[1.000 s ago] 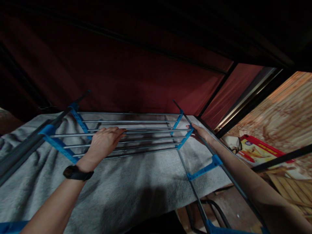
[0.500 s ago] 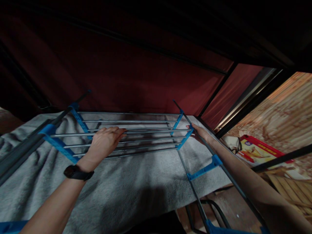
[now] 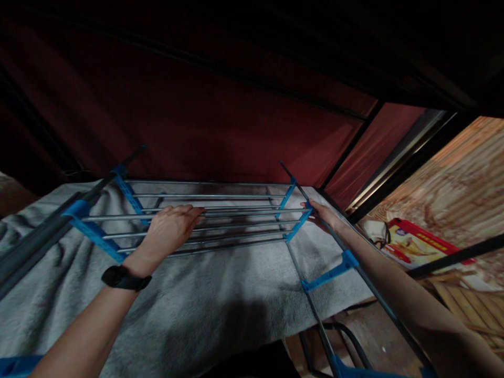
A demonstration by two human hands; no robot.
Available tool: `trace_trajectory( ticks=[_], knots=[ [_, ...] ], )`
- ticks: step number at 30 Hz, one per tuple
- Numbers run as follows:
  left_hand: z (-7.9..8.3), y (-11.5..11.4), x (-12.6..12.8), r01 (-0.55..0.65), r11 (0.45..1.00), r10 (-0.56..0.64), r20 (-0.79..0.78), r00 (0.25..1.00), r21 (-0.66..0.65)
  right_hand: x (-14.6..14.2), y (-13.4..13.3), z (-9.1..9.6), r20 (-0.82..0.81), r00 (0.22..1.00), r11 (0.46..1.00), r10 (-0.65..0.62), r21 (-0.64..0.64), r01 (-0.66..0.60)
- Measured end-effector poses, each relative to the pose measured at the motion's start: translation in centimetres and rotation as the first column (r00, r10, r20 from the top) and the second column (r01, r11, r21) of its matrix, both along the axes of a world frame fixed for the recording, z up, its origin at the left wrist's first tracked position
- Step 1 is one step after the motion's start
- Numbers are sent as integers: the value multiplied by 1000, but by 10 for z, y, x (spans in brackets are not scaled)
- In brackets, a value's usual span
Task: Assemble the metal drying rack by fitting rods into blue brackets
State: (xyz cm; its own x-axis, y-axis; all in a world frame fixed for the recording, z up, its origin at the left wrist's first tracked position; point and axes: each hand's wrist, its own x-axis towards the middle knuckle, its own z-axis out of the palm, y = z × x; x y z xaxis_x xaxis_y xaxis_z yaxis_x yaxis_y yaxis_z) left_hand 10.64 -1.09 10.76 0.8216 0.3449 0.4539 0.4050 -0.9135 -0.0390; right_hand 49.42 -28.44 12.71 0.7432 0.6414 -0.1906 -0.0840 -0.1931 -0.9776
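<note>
A rack of thin grey metal tubes (image 3: 236, 228) with blue plastic brackets lies on its side on a grey blanket (image 3: 252, 283). My left hand (image 3: 169, 228), with a black band on its wrist, is wrapped over an upper cross tube towards the left end; its fingertips curl out of sight. At the right end, my right hand (image 3: 321, 212) grips the side pole beside a blue bracket (image 3: 299, 224), thumb and fingers around the joint. Cross tubes span between the right bracket and the left bracket (image 3: 96, 233). Another blue bracket (image 3: 331, 271) joins the right-hand poles nearer me.
A dark red curtain (image 3: 220, 121) hangs behind the blanket, with black frame bars around it. At right are a red and yellow box (image 3: 421, 244), wooden slats (image 3: 468, 307) and a wood-patterned surface. A black curved tube (image 3: 348, 336) stands near the blanket's front edge.
</note>
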Motion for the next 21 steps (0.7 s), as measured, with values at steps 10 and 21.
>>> trace_trajectory(
  ticks=[10,21],
  knots=[
    [12,-15,-2,-3,998,0,-49,999,-57,14,-2,-11,44,999,996,21,-82,-17],
    [4,-28,-11,-43,999,45,126,991,-23,30,-5,-21,46,998,992,44,-121,-38]
  ],
)
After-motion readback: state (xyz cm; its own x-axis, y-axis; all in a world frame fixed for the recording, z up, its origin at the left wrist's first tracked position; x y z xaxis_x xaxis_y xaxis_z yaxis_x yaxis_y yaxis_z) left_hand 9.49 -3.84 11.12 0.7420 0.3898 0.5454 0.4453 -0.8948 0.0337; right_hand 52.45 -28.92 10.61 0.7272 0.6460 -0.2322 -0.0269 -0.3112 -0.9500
